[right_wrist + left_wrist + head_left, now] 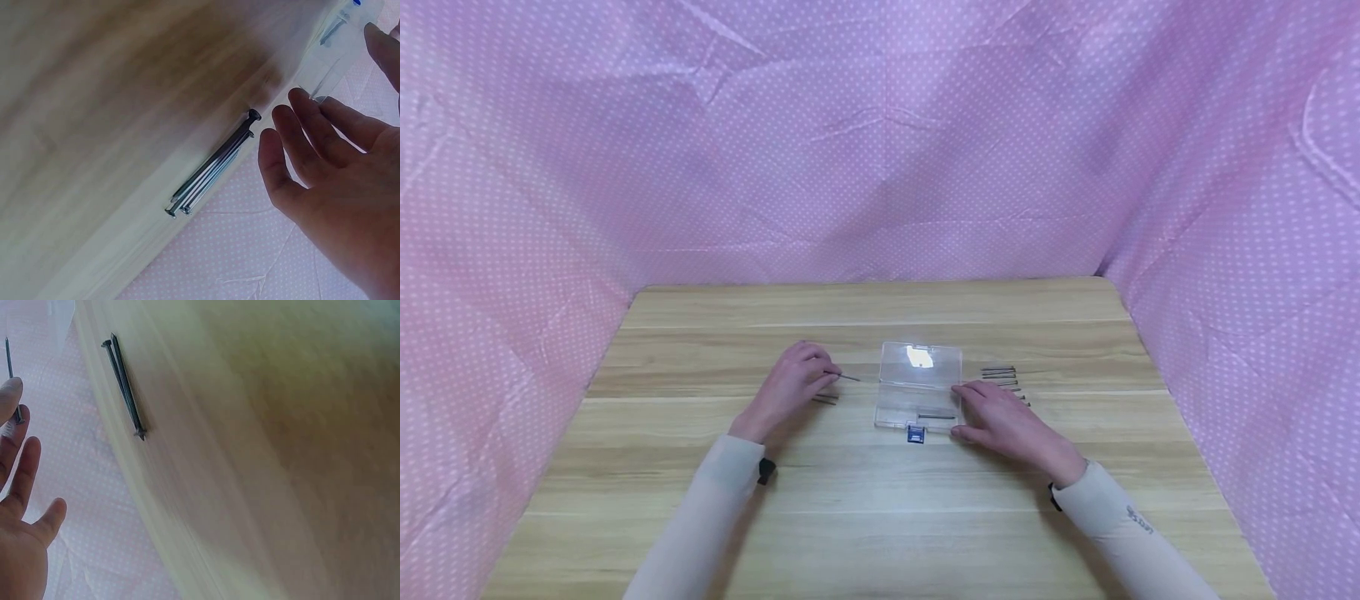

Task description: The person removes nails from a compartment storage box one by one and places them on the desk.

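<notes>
My left hand (790, 385) pinches a thin dark nail (848, 377) between thumb and finger, its point toward the box. Just below that hand, two more nails (127, 387) lie side by side on the table. A clear plastic box (895, 402) stands open at mid-table, its transparent lid (897, 363) laid back away from me. One nail (936, 417) lies inside the near half. My right hand (1007, 418) is at the box's right side, thumb near the front corner and fingers by the right edge, loosely extended.
Several nails (212, 169) lie in a group on the wooden table (865, 525), right of the box beyond my right hand. A blue piece (916, 434) sits at the box's front edge. Pink dotted cloth (880, 167) hangs around the table's back and sides.
</notes>
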A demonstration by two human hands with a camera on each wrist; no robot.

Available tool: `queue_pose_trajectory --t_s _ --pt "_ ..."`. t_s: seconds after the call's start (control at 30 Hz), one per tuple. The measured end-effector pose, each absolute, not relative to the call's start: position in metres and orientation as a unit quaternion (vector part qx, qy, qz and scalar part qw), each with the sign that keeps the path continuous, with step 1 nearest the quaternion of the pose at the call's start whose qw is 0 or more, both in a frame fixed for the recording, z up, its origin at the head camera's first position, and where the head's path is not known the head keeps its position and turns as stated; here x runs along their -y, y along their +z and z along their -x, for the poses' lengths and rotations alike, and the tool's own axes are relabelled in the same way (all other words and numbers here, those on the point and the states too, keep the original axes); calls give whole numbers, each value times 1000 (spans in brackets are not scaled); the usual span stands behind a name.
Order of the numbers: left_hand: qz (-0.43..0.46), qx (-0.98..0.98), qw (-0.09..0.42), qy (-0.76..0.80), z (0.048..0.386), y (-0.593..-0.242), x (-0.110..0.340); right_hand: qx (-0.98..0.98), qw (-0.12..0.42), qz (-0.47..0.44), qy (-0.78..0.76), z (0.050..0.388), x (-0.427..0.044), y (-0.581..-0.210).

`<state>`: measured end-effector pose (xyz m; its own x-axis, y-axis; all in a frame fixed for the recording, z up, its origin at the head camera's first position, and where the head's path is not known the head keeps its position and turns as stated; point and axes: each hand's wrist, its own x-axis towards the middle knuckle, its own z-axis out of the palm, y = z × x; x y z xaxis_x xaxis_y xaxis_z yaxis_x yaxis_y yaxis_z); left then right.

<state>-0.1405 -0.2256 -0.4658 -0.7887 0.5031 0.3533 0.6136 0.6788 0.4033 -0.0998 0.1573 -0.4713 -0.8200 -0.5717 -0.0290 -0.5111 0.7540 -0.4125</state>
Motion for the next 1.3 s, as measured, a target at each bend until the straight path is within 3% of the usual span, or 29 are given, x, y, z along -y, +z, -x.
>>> queue_pose_trajectory --t_s 0.73,1.3 --pt "280 925 101 -238 138 -472 240 -933 83 288 -200 99 -158 -471" --pt "223 949 9 -223 139 -477 243 -933 93 284 -203 99 -157 -468"
